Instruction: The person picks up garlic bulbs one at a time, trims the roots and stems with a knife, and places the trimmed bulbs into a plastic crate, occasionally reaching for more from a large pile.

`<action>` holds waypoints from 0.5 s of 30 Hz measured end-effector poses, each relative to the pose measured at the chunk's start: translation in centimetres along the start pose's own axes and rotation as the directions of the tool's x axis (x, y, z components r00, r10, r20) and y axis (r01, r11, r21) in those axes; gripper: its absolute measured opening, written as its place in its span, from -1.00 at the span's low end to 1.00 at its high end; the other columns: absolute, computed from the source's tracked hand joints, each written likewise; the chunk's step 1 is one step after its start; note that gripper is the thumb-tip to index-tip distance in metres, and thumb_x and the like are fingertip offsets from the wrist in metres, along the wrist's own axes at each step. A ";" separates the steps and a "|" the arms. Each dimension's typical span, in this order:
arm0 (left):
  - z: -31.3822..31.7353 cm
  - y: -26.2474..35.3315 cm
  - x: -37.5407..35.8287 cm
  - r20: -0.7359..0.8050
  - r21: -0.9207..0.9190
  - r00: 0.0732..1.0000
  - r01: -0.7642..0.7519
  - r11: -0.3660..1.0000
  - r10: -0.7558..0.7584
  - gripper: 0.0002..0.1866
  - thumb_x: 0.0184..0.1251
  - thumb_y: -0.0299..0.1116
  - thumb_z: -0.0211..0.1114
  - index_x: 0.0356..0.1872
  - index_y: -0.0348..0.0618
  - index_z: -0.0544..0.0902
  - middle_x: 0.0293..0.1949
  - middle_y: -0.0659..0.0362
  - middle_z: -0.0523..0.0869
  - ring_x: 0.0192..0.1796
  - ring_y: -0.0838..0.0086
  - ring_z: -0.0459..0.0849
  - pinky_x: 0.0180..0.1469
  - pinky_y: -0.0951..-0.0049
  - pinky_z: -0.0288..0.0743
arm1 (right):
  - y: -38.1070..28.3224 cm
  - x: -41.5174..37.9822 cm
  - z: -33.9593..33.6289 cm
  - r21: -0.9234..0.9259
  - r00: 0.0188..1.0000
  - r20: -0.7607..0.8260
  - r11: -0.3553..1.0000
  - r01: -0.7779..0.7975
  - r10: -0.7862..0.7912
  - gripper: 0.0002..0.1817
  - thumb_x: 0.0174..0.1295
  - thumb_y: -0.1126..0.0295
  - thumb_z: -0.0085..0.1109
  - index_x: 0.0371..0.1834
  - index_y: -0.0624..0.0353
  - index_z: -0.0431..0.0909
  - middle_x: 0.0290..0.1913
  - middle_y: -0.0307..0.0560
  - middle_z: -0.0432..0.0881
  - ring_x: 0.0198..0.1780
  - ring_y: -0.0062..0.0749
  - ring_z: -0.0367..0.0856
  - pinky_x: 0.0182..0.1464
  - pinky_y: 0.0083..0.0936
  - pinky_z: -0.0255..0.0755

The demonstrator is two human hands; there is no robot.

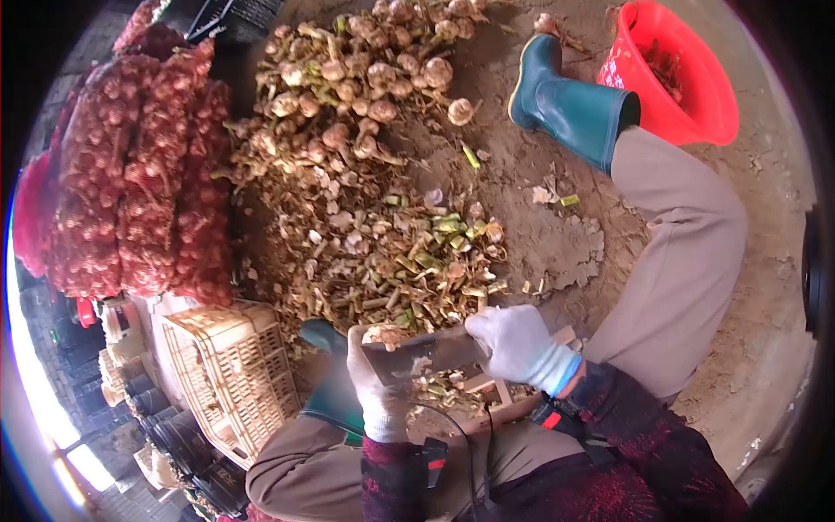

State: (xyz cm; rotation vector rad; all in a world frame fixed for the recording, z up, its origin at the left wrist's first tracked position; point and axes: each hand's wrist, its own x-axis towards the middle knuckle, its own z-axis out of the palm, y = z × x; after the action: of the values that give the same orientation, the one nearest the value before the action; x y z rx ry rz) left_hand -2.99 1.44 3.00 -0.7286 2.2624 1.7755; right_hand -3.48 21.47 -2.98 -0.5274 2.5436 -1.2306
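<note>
White-Gloved Hands at a Dark Metal Plate, Amid Heaped Garlic

Curls the left hand [378,383] partly closed at the left end of a flat, dark metal plate [435,355], with a garlic bulb [386,336] right beside the fingers, at the plate's upper edge. Impossible to tell whether gripped or merely touched. Folds the right hand [515,344] nearly shut at the plate's opposite end, knuckles outward, palm hidden from view; impossible to tell the contents, if any. Wears pale gloves on both, with a light blue band at the right wrist and dark, red-flecked sleeves [396,478] above.

Sits with knees apart in greyish-brown trousers [674,252] and green rubber boots [570,109]. Just below the plate, between the thighs, a wooden frame [513,405] with garlic scraps [445,387] showing behind its bars. Beyond the hands, a spread of dry skins and cut stems [409,261], brown with bits of green, over bare earthen ground. Farther off, adjoining that litter, a heap of whole bulbs [365,74] with stalks attached.

To the right of the far boot, close by, a bright red tub [715,83], tilted in view, with brownish scraps inside. On the left, bulging red mesh sacks [130,174] full of bulbs, and nearer, a pale slatted plastic crate [239,370].
</note>
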 end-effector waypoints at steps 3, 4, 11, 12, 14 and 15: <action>0.3 0.8 -1.1 0.031 -0.327 0.997 -0.052 0.944 0.065 -0.45 -0.10 -0.54 0.34 0.04 -0.21 0.44 -0.19 0.21 0.61 -0.35 0.56 0.61 -0.51 0.75 0.42 | 1.8 1.1 1.5 -0.153 0.941 0.147 0.947 -0.282 0.304 -0.85 -0.01 0.32 0.15 -0.36 0.05 0.60 -0.46 0.00 0.65 -0.37 -0.02 0.67 -0.35 -0.13 0.52; 0.2 2.3 -1.7 0.088 -0.325 0.991 -0.071 0.943 0.105 -0.43 -0.26 -0.58 0.39 -0.06 -0.24 0.45 -0.30 0.23 0.58 -0.35 0.59 0.57 -0.44 0.69 0.44 | 3.1 1.6 1.1 -0.202 0.924 0.204 0.938 -0.283 0.323 -0.85 0.03 0.31 0.14 -0.36 0.04 0.62 -0.45 0.02 0.67 -0.35 -0.02 0.68 -0.33 -0.13 0.53; -0.6 1.8 -1.1 -0.009 -0.427 0.998 -0.057 0.903 0.059 -0.39 -0.19 -0.56 0.50 -0.01 -0.22 0.43 -0.29 0.21 0.60 -0.32 0.51 0.63 -0.30 0.55 0.58 | -2.0 0.0 -2.4 0.095 0.994 -0.048 0.991 -0.096 0.101 -0.92 0.04 0.36 0.20 -0.39 0.05 0.56 -0.51 -0.08 0.61 -0.44 -0.14 0.67 -0.42 -0.25 0.52; 0.5 3.0 -1.6 -0.039 -0.383 0.999 -0.030 0.923 0.017 -0.43 -0.08 -0.52 0.50 0.00 -0.20 0.43 -0.24 0.18 0.62 -0.29 0.50 0.64 -0.31 0.54 0.57 | -2.5 -0.2 -2.0 0.094 0.995 -0.101 0.996 -0.007 0.017 -0.90 0.00 0.37 0.23 -0.40 0.05 0.56 -0.52 -0.08 0.58 -0.48 -0.13 0.64 -0.44 -0.27 0.50; 0.5 1.4 -1.5 -0.087 -0.516 0.995 -0.011 0.856 -0.040 -0.44 -0.07 -0.51 0.51 -0.01 -0.19 0.43 -0.21 0.17 0.62 -0.28 0.49 0.64 -0.31 0.54 0.56 | -3.1 -0.2 -1.4 0.064 0.984 -0.145 0.992 0.109 -0.099 -0.88 -0.06 0.39 0.25 -0.44 0.06 0.53 -0.53 -0.11 0.53 -0.52 -0.13 0.60 -0.47 -0.31 0.47; 0.5 0.7 -1.2 -0.135 -0.652 0.987 -0.021 0.758 -0.089 -0.45 -0.07 -0.51 0.52 -0.03 -0.19 0.43 -0.19 0.15 0.63 -0.28 0.49 0.64 -0.32 0.54 0.56 | -2.6 0.1 -1.2 0.077 0.986 -0.141 0.992 0.095 -0.084 -0.88 -0.06 0.39 0.25 -0.44 0.06 0.53 -0.53 -0.11 0.53 -0.52 -0.13 0.60 -0.47 -0.31 0.47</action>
State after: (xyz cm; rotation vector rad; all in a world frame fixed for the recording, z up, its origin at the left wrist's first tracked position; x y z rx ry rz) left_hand -2.41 2.37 3.98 -1.0399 1.6424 2.6002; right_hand -3.44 20.76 -0.18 -0.5623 2.5919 -1.4446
